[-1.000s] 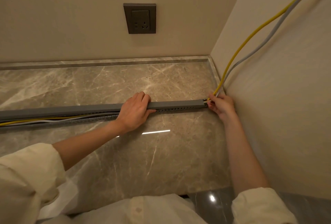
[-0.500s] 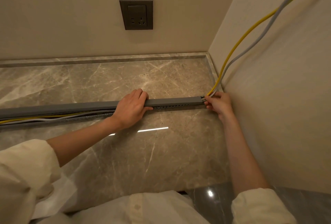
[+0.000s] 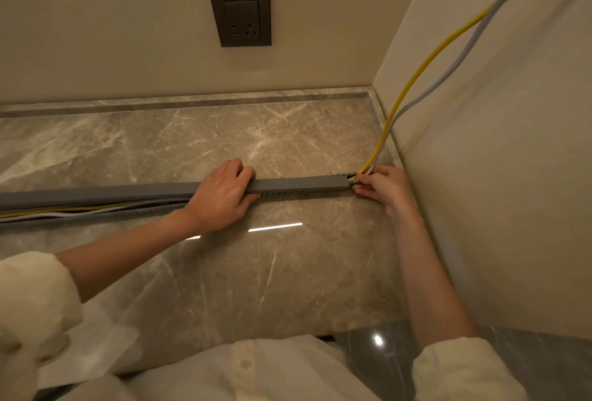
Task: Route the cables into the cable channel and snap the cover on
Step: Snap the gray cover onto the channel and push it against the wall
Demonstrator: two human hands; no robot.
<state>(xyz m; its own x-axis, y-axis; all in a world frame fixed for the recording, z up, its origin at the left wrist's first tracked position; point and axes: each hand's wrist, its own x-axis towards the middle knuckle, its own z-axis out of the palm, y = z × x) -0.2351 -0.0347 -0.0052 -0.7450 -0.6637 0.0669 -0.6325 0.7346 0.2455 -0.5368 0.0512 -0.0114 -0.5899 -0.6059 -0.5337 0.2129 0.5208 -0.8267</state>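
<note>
A long grey slotted cable channel [image 3: 282, 194] lies across the marble counter. Its grey cover [image 3: 298, 183] sits flush on the right part; left of my left hand the cover [image 3: 96, 193] stands lifted off the channel. A yellow cable [image 3: 426, 61] and a grey cable [image 3: 461, 57] drop along the right wall into the channel's right end and show again in the gap at the left. My left hand [image 3: 224, 195] is wrapped over the cover mid-length, pressing it. My right hand [image 3: 381, 187] pinches the channel's right end where the cables enter.
The marble counter [image 3: 224, 272] has a raised lip along the back and right walls. A dark wall socket [image 3: 240, 17] sits on the back wall above it. The right wall stands close beside my right hand. My cream sleeves fill the bottom of the view.
Both hands keep their hold. My left hand has barely shifted along the cover; the view itself has tilted slightly.
</note>
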